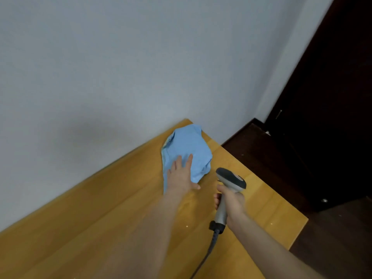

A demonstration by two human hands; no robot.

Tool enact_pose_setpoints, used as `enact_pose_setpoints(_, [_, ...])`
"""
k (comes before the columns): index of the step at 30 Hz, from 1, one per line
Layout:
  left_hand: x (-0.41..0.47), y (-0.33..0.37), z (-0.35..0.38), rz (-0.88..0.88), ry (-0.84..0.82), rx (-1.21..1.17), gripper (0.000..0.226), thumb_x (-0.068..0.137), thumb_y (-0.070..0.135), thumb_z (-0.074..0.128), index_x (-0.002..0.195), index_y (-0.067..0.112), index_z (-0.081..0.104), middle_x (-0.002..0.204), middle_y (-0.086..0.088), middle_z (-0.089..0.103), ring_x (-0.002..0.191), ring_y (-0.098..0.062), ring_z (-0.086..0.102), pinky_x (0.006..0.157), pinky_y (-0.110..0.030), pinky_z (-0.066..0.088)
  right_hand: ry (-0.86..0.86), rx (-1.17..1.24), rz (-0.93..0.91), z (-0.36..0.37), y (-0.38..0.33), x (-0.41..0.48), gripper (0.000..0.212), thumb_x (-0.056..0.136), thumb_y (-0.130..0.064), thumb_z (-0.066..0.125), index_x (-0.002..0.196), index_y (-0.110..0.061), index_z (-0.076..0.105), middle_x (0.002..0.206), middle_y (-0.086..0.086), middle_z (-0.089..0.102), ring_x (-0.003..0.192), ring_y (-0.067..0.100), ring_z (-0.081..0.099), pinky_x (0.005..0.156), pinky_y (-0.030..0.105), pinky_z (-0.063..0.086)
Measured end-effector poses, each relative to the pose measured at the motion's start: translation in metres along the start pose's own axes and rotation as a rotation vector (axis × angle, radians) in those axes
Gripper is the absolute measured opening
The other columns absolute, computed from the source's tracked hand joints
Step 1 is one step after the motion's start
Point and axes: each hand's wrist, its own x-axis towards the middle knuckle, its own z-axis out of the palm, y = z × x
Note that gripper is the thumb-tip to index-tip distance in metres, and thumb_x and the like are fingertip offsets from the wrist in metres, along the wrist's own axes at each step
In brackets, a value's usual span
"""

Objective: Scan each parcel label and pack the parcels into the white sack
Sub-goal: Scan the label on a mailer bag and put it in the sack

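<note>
1. Blue parcel (187, 150): a soft, crumpled blue bag lying on the wooden table (90, 228), at the far corner and close to the wall (120, 67). The face that shows is plain blue and creased. A pale strip runs along its left edge.
2. Left hand (181, 176): laid palm-down on the near part of the parcel. The fingers are straight and spread and the thumb points out to the right over the table top. The hand rests on the bag and does not grasp it. The bare forearm reaches in from the lower edge of the view.
3. Scanner (229, 182): a handheld unit with a grey body and a dark upper head. It is held above the table just right of the parcel's near edge, with its head nearest the parcel. It does not touch the parcel.
4. Right hand (231, 204): wrapped firmly round the scanner's handle, with the fingers curled at its front.
5. Cable (209, 248): a dark lead running from a black fitting at the base of the handle down to the lower edge of the view.
6. Surroundings: a dark floor (261, 158) lies beyond the table's right edge. A dark door (332, 97) stands at the far right. The frame is slightly blurred.
</note>
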Motion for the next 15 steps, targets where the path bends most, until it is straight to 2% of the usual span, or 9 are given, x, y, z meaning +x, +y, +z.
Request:
enact_pose_setpoints(2, [0.017,0.005,0.008,-0.033,-0.031,0.068,0.114,0.071,0.049,0.077,0.151,0.035,-0.004,0.158,-0.012,-0.009,0.145,-0.033,0.004,0.113,-0.053,0.022,-0.014,0.004,0.008,-0.005,-0.003,0.015,0.022,0.085,-0.011,0.069,0.067,-0.003,0.060,0.047,0.005,0.058,0.037,0.014,0.050,0.040,0.024,0.044])
enact_pose_setpoints(4, [0.027,0.006,0.012,-0.053,-0.029,0.147,0.103,0.075,0.043,0.076,0.150,0.034,0.006,0.156,-0.013,-0.007,0.142,-0.033,0.013,0.108,-0.049,0.033,-0.030,0.008,0.022,-0.009,-0.006,0.027,0.019,0.084,-0.010,0.069,0.069,-0.003,0.061,0.049,0.006,0.058,0.038,0.014,0.050,0.040,0.024,0.044])
enact_pose_setpoints(6, [0.030,0.005,0.013,-0.061,0.034,0.194,0.079,0.083,0.032,0.070,0.146,0.031,0.023,0.156,-0.011,0.004,0.135,-0.030,0.028,0.098,-0.038,0.043,-0.040,-0.004,0.038,-0.011,-0.007,0.035,0.017,0.084,-0.010,0.069,0.071,-0.002,0.062,0.050,0.006,0.059,0.039,0.014,0.050,0.042,0.024,0.044])
enact_pose_setpoints(8, [0.030,0.003,0.013,-0.036,0.122,0.187,0.049,0.091,0.021,0.060,0.135,0.025,0.040,0.150,-0.006,0.022,0.122,-0.026,0.043,0.089,-0.034,0.046,-0.055,-0.020,0.053,-0.010,-0.006,0.039,0.015,0.084,-0.010,0.068,0.073,-0.003,0.063,0.051,0.006,0.060,0.041,0.015,0.052,0.045,0.026,0.045])
enact_pose_setpoints(10, [0.029,-0.003,0.009,-0.028,0.181,0.102,0.029,0.093,0.014,0.051,0.121,0.020,0.053,0.138,-0.002,0.040,0.109,-0.025,0.053,0.081,-0.034,0.047,-0.077,-0.028,0.068,-0.007,-0.007,0.039,0.014,0.084,-0.010,0.068,0.074,-0.004,0.063,0.052,0.006,0.060,0.044,0.016,0.052,0.048,0.027,0.046])
enact_pose_setpoints(13, [0.021,-0.021,-0.006,-0.154,0.252,-0.150,0.021,0.091,0.015,0.051,0.108,0.016,0.062,0.119,-0.004,0.059,0.101,-0.028,0.059,0.070,-0.030,0.039,-0.102,-0.039,0.070,0.000,-0.011,0.031,0.014,0.085,-0.009,0.068,0.073,-0.004,0.062,0.051,0.006,0.060,0.043,0.015,0.052,0.048,0.027,0.045])
enact_pose_setpoints(15, [0.010,-0.038,-0.025,-0.269,0.340,-0.345,0.019,0.090,0.018,0.053,0.105,0.016,0.065,0.107,-0.009,0.066,0.100,-0.031,0.061,0.071,-0.031,0.040,-0.123,-0.033,0.065,0.005,-0.017,0.022,0.013,0.086,-0.008,0.067,0.074,-0.003,0.061,0.049,0.005,0.059,0.040,0.014,0.051,0.045,0.026,0.044])
